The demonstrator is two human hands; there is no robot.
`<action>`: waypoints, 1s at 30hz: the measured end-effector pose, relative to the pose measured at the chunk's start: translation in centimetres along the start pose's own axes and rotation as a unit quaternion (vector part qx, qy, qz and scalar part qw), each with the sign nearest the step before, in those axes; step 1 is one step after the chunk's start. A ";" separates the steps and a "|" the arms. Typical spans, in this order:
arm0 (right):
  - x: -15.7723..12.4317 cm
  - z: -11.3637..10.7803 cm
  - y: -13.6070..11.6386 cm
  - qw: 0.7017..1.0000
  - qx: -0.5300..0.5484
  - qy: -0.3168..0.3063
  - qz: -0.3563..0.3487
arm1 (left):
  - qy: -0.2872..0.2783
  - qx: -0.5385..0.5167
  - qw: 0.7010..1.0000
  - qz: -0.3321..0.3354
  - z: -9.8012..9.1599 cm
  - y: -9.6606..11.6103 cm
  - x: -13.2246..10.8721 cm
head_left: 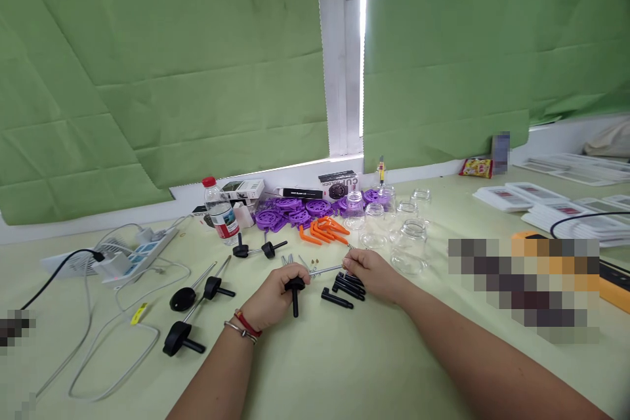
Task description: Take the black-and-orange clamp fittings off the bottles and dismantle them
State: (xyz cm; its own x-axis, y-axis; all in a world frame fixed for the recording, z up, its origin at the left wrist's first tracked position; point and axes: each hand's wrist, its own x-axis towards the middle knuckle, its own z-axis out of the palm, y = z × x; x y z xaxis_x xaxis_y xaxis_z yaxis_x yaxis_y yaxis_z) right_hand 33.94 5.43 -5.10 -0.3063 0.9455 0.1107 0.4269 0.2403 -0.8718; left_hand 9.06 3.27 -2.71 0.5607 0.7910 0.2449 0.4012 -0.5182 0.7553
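My left hand (280, 295) is closed on a black crank handle (295, 296), its grip peg pointing down. From the handle a thin metal rod (325, 270) runs to the right. The fingers of my right hand (369, 272) pinch the rod's far end, and a small spring (350, 251) shows just above them. Below my right hand lie several black peg-shaped pieces (337, 298). Close beyond the rod are small brass-coloured bits (314, 261) and some metal pins (290, 258). Left of my left hand rest several similar black handles with rods (183, 338).
Orange curved pieces (322, 230), purple plastic parts (295, 210) and transparent jars (412, 236) stand beyond my hands. A water bottle (220, 210) is behind left. White cables and a power strip (147, 256) lie at left. White panels (566, 213) are stacked at right.
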 end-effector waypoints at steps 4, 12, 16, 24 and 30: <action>0.0 0.0 -0.1 0.999 0.040 0.019 -0.024 | 0.002 0.003 1.000 -0.003 0.0 -0.3 0.0; -0.3 -0.2 -0.7 1.000 0.001 0.004 -0.026 | -0.007 0.011 1.000 -0.009 0.0 -0.1 0.0; -0.1 -0.1 -0.3 0.999 -0.017 0.003 -0.032 | -0.007 0.013 1.000 -0.006 0.0 -0.1 -0.1; -0.1 -0.1 -0.1 0.999 -0.024 -0.001 -0.023 | -0.010 0.012 1.000 0.001 0.0 -0.1 0.0; 0.1 0.0 0.1 0.999 0.020 0.007 -0.026 | -0.007 0.014 1.000 -0.001 -0.1 -0.2 0.1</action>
State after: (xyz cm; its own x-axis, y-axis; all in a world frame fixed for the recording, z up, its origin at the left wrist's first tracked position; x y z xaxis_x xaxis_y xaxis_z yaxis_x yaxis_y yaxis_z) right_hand 33.99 5.53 -5.17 -0.3154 0.9349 0.1630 0.3769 0.2810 -0.8826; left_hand 8.97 3.44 -2.79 0.5694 0.7879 0.2346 0.4221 -0.5251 0.7390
